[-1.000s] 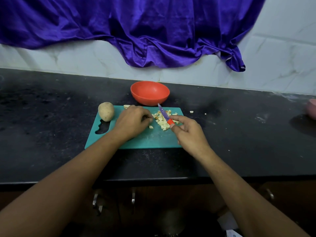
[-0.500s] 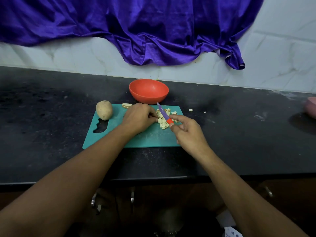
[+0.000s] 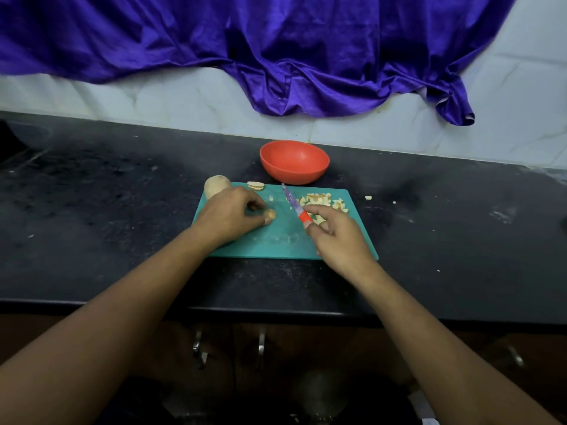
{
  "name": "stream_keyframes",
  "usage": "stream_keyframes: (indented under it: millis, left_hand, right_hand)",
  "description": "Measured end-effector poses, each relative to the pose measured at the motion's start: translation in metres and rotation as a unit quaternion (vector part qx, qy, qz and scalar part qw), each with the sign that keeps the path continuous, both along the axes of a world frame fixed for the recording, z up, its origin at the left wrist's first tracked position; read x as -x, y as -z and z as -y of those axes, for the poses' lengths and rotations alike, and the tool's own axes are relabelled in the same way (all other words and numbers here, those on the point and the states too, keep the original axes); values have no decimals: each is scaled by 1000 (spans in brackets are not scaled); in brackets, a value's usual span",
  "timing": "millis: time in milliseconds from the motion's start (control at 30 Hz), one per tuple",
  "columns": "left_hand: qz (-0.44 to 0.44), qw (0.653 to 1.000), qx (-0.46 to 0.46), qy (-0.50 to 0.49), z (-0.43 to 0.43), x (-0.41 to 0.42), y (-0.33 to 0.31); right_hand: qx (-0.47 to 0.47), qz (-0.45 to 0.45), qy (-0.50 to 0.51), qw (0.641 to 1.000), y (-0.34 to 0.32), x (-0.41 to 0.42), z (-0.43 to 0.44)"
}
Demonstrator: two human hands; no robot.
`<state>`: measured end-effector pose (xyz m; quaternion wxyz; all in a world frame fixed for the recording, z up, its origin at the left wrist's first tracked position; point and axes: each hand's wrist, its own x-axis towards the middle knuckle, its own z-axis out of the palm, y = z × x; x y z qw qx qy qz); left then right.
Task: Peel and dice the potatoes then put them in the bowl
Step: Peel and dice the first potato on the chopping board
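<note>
Nearest us, both forearms reach in over the teal cutting board. Our left hand lies on it with fingers curled, its thumb tip holding a small potato piece down against the board. Our right hand grasps the knife by its red handle, the fingers loosely spread around it. The piece sits between the two hands: touching the left, and just left of the blade. It is rounded, pale and short, with no clear long axis that we can make out. The purple blade runs away from the right hand and leans slightly left toward the bowl, so we judge the next cut needs only a small sideways shift of the knife onto the piece. With so little potato left, our thumb would be close to the edge. Beyond the right hand's fingers lies the heap of diced potato, pale yellow and irregular. Beyond the left hand sit a whole potato, seemingly unpeeled, and a few slices at the board's far edge. Farther still, past the knife tip, stands the orange bowl; we see no dice in it.
</note>
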<state>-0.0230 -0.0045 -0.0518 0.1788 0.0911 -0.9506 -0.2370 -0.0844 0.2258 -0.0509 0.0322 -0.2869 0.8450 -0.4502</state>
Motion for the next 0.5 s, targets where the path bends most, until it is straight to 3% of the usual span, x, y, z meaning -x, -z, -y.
stream_keyframes:
  millis: [267,500]
  left_hand:
    - [3,1000,27,-10,-17,14,3]
    - [-34,997,-49,-39,-21,12,11]
  right_hand:
    - [-37,-7,12,999,-8,-6,-7]
    - [-77,-15,10,997,-12,-7,-7]
